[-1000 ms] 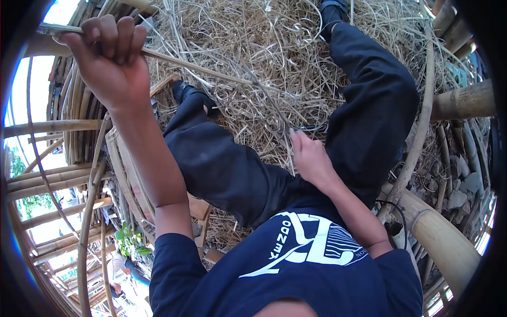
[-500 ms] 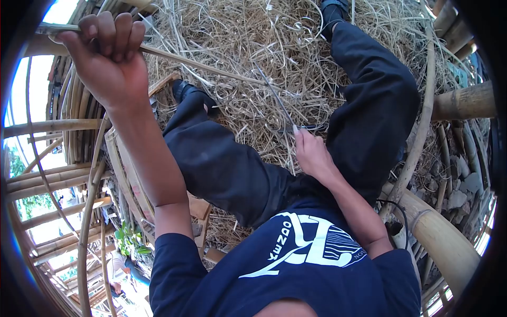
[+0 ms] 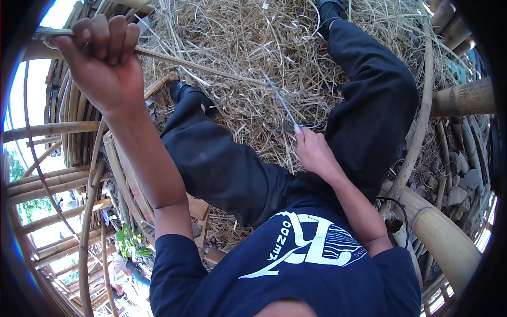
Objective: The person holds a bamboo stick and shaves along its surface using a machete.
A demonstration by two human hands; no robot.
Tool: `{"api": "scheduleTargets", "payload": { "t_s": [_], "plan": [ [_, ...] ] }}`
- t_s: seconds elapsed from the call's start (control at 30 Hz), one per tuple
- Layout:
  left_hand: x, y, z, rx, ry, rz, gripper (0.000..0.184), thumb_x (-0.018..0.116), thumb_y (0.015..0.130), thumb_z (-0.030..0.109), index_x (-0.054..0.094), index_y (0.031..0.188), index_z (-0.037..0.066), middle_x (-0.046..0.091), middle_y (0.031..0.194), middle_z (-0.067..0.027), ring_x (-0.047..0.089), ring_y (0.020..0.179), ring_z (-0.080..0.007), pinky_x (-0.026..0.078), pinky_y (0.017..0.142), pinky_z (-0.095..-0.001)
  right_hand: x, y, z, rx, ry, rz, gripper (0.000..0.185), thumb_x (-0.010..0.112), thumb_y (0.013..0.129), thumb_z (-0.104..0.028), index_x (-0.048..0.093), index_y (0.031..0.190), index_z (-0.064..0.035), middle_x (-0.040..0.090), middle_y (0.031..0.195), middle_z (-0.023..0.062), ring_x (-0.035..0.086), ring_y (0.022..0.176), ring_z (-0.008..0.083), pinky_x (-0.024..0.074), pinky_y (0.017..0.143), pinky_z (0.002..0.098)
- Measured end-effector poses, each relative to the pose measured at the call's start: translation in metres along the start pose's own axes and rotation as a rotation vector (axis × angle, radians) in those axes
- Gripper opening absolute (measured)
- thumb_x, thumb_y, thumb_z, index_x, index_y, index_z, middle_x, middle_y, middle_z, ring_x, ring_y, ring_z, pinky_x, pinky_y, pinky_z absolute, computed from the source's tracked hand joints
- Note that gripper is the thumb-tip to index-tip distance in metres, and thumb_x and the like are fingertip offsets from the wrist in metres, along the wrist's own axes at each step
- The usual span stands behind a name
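Note:
My left hand is raised at the upper left, its fingers wrapped round a long, thin bamboo strip. The strip slopes down to the right over the shavings, and its far end lies close to the blade. Between my legs, my right hand is closed on a knife with a narrow, bright blade pointing up and left. Its handle is mostly hidden in my fist. Whether blade and strip touch, I cannot tell.
Pale bamboo shavings cover the ground between my feet. A thick bamboo pole runs past my right side, with stones beyond it. A bamboo framework stands at the left. Another person is at the lower left.
My left hand has shifted slightly left with the bamboo strip. The knife blade has turned a little and now catches more light; my right hand has barely moved.

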State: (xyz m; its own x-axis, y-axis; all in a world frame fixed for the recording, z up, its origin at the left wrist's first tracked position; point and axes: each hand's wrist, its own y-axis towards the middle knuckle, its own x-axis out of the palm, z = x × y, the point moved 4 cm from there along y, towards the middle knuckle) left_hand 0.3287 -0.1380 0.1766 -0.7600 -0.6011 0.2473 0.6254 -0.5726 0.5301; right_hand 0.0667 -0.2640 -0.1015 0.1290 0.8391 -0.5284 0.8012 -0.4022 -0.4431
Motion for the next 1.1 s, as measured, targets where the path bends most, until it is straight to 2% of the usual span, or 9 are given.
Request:
{"api": "scheduleTargets", "payload": {
  "t_s": [0.07, 0.27, 0.33, 0.57, 0.63, 0.73, 0.9, 1.03, 1.1],
  "plan": [
    [0.001, -0.002, -0.001, -0.026, -0.053, -0.065, 0.048, 0.048, 0.097, 0.056, 0.054, 0.079, 0.012, 0.028, 0.061, 0.003, 0.022, 0.054, -0.0095, 0.019, 0.051, -0.0278, -0.014, -0.014, -0.031, -0.057, 0.091, -0.025, 0.043, 0.036, 0.104, -0.034, 0.057, 0.095, 0.0032, 0.061, 0.077, 0.0331, 0.059, 0.082, 0.0529, 0.0451, 0.075, 0.0597],
    [0.004, -0.004, 0.001, 0.026, 0.055, 0.048, 0.044, 0.061, 0.089, 0.052, 0.046, 0.076, 0.013, 0.027, 0.061, 0.0037, 0.023, 0.056, -0.011, 0.019, 0.054, -0.0291, 0.009, -0.007, -0.004, -0.081, 0.186, -0.018, 0.041, 0.036, 0.104, -0.034, 0.055, 0.096, 0.002, 0.06, 0.075, 0.0312, 0.058, 0.081, 0.0515, 0.0431, 0.073, 0.0599],
    [0.0, 0.0, -0.001, -0.008, -0.051, -0.072, 0.047, 0.047, 0.097, 0.055, 0.053, 0.079, 0.012, 0.028, 0.061, 0.0033, 0.022, 0.053, -0.0094, 0.02, 0.051, -0.0277, 0.003, -0.001, -0.007, -0.077, 0.216, 0.009, 0.042, 0.036, 0.104, -0.034, 0.056, 0.096, 0.0015, 0.061, 0.075, 0.0308, 0.059, 0.081, 0.0515, 0.0439, 0.073, 0.059],
    [0.005, -0.004, -0.003, -0.029, -0.07, -0.056, 0.048, 0.048, 0.096, 0.056, 0.053, 0.079, 0.012, 0.026, 0.06, 0.0033, 0.021, 0.053, -0.0095, 0.02, 0.051, -0.0272, -0.019, -0.035, -0.062, -0.216, 0.225, -0.004, 0.039, 0.038, 0.104, -0.032, 0.056, 0.097, 0.0022, 0.059, 0.07, 0.0314, 0.059, 0.075, 0.0507, 0.0449, 0.07, 0.0584],
    [0.012, -0.006, -0.001, 0.051, 0.075, 0.111, 0.044, 0.059, 0.09, 0.053, 0.045, 0.075, 0.014, 0.027, 0.061, 0.004, 0.023, 0.056, -0.0106, 0.02, 0.054, -0.0285, -0.009, -0.029, -0.046, -0.18, 0.216, -0.032, 0.039, 0.038, 0.104, -0.032, 0.056, 0.098, 0.0024, 0.061, 0.074, 0.0323, 0.06, 0.078, 0.0514, 0.0451, 0.071, 0.0593],
    [0.011, -0.007, -0.001, 0.029, 0.063, 0.131, 0.045, 0.06, 0.09, 0.053, 0.044, 0.075, 0.014, 0.026, 0.061, 0.0039, 0.022, 0.056, -0.011, 0.02, 0.055, -0.029, 0.012, -0.002, 0.004, -0.067, 0.052, 0.026, 0.036, 0.037, 0.104, -0.028, 0.055, 0.097, 0.0022, 0.06, 0.077, 0.03, 0.058, 0.08, 0.0493, 0.0437, 0.069, 0.0554],
    [0.0, 0.002, -0.003, 0.005, -0.058, -0.074, 0.048, 0.049, 0.095, 0.057, 0.054, 0.081, 0.012, 0.026, 0.061, 0.0034, 0.021, 0.053, -0.0095, 0.02, 0.052, -0.0279, -0.019, -0.015, -0.033, -0.06, 0.117, -0.026, 0.041, 0.036, 0.103, -0.033, 0.057, 0.097, 0.0022, 0.062, 0.079, 0.0313, 0.059, 0.081, 0.0515, 0.0448, 0.073, 0.0587],
    [-0.007, -0.001, 0.003, -0.016, 0.013, 0.08, 0.045, 0.059, 0.09, 0.053, 0.045, 0.075, 0.013, 0.027, 0.061, 0.0038, 0.023, 0.055, -0.0107, 0.019, 0.054, -0.0293, -0.005, -0.022, -0.038, -0.179, 0.181, -0.023, 0.041, 0.036, 0.104, -0.033, 0.056, 0.095, 0.0021, 0.063, 0.079, 0.031, 0.059, 0.078, 0.0521, 0.0454, 0.072, 0.0582],
    [0.005, -0.004, 0.0, 0.017, 0.048, 0.098, 0.045, 0.06, 0.09, 0.053, 0.045, 0.075, 0.013, 0.027, 0.061, 0.0038, 0.023, 0.055, -0.0107, 0.019, 0.054, -0.0293, 0.012, -0.007, -0.003, -0.047, 0.003, 0.031, 0.042, 0.036, 0.103, -0.033, 0.057, 0.095, 0.0022, 0.063, 0.082, 0.0318, 0.059, 0.078, 0.0535, 0.0466, 0.074, 0.0584]
  ]
}}
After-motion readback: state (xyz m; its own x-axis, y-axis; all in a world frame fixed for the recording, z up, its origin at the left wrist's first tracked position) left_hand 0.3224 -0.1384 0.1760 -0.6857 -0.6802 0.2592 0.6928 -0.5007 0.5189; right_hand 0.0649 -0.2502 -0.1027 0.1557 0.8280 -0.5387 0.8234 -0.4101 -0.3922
